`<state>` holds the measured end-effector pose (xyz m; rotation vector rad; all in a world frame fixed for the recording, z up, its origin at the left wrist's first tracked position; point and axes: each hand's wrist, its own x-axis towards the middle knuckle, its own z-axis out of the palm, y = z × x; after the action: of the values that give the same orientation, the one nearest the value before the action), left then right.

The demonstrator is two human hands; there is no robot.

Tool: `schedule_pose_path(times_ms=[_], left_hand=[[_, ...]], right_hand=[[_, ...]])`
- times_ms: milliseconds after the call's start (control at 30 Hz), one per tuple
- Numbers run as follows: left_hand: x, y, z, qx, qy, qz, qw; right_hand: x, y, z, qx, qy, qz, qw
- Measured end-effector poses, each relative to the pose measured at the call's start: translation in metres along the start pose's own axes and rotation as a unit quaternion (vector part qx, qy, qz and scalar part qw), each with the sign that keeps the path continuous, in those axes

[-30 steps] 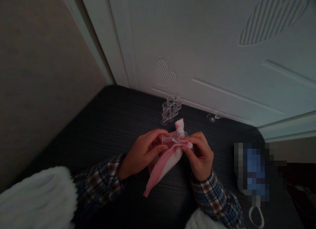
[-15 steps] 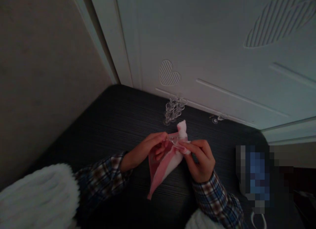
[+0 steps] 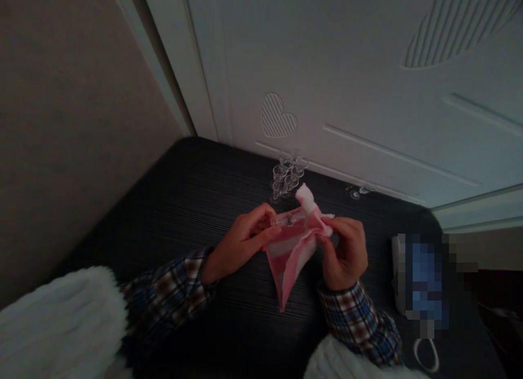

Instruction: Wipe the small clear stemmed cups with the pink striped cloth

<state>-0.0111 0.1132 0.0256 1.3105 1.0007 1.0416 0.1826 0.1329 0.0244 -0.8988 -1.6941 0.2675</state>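
Between my two hands hangs a pink and white cloth (image 3: 295, 259), its lower corner pointing down over the dark table. My left hand (image 3: 245, 237) is closed, its thumb and fingers pinching a small clear glass (image 3: 289, 220) that lies against the cloth. Only part of that glass shows, and its exact shape is hard to make out. On the right, my right hand (image 3: 346, 251) grips a bunched fold of the cloth, with a white end sticking up above the fingers. Beyond the cloth stands a cluster of several small clear stemmed glasses (image 3: 287, 175).
A few more clear pieces (image 3: 359, 191) lie near the white panel (image 3: 347, 85) with raised hearts. The dark table (image 3: 163, 205) meets a wall at left. A blurred-out object (image 3: 425, 281) with a white loop (image 3: 425, 355) sits at right.
Both hands and the cloth have shifted slightly to the right. The cloth's bunched end has moved up and right, and more of its inner side shows beside my left fingers.
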Motion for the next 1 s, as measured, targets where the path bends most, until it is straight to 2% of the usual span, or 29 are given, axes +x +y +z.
schedule_pose_path(times_ms=[100,200,367,533,733,833,1000], left_hand=[[-0.003,0.0,0.0,0.108,-0.004,0.044,0.993],[-0.005,-0.002,-0.002,0.163,-0.021,0.112,0.98],[-0.007,-0.007,-0.006,0.189,-0.026,0.193,0.963],[-0.01,-0.008,-0.004,0.226,-0.041,0.208,0.951],[-0.01,-0.008,0.002,0.274,-0.053,0.206,0.938],[-0.011,-0.009,0.005,0.289,-0.056,0.217,0.931],[-0.011,-0.009,0.007,0.289,-0.045,0.191,0.937]], right_hand=[[0.002,-0.003,-0.001,-0.008,-0.092,-0.006,0.996],[0.005,-0.004,0.0,-0.005,-0.189,-0.016,0.982],[0.006,-0.006,0.003,0.069,-0.262,-0.01,0.963],[0.002,-0.004,0.006,0.11,-0.258,0.038,0.959],[-0.001,-0.008,0.005,0.122,-0.223,0.085,0.963],[-0.001,-0.01,0.004,0.116,-0.226,0.116,0.96],[0.0,-0.01,0.004,0.083,-0.236,0.14,0.958]])
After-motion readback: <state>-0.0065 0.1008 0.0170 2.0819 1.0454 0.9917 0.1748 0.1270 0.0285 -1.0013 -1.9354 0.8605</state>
